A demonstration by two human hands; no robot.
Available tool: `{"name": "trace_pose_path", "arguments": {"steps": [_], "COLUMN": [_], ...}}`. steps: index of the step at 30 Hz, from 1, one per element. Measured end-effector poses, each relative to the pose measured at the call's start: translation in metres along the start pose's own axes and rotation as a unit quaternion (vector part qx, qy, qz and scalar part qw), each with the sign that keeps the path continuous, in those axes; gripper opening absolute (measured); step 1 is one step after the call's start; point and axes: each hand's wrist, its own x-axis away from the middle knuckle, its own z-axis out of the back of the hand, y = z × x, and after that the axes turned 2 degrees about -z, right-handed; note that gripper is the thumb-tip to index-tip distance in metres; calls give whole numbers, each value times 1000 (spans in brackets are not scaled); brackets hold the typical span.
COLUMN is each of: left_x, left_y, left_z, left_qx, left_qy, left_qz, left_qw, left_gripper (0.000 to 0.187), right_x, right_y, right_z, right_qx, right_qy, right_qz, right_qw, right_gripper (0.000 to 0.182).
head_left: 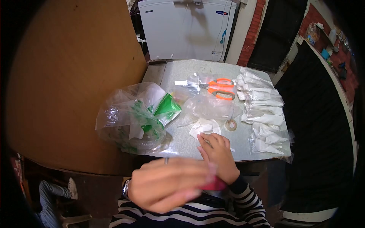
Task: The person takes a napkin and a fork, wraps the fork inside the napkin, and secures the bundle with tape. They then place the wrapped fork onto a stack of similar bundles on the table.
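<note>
Grey tabletop [240,139], white appliance [178,30] far; white packets [263,103] right, plastic bag [119,108] left, scissors [209,87] mid-table. Blurred left hand [167,182] foreground; right hand [219,152] touches white paper [205,126]; neither grip discernible.

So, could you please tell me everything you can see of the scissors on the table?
The scissors lie on the table, handles toward the picture's right. The two looped handles are orange with grey, apparently plastic, and spread apart. The short visible stretch of blade looks like dark metal and points left; its tips cannot be made out among clear plastic. Left hand and right hand are both apart from them.
</note>
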Motion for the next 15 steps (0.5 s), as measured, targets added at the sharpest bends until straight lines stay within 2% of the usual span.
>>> {"name": "trace_pose_path", "arguments": {"steps": [2,5,7,9,10,12,13,15], "left_x": [-3,8,1,-8,-14,-18,-22,-19], "left_y": [8,30,43,47,38,44,64,76], "left_z": [2,-1,4,-18,-55,-58,-28,-18], "left_qx": [47,140,80,-6,-26,-52,-56,-89], "left_qy": [2,38,-3,128,270,300,189,136], "left_qz": [-76,-89,-107,-151,-194,-163,-91,1], "left_qw": [996,985,991,980,943,938,976,987], "left_gripper": [18,34,18,11,10,10,10,12], "right_x": [0,0,1,2,2,3,3,4], "right_y": [3,3,1,-2,-3,-5,-6,-5], "right_z": [-1,2,2,2,1,2,2,0], "right_qx": [-21,-37,-37,-21,-13,-10,-9,-14], "right_qy": [-6,-5,-4,1,3,-1,-3,2], "right_qz": [-1,-7,-13,-17,-19,-26,-29,-28], "right_qw": [1000,999,999,1000,1000,1000,1000,1000], "right_gripper": [35,36,36,36,36,36,36,36]}}
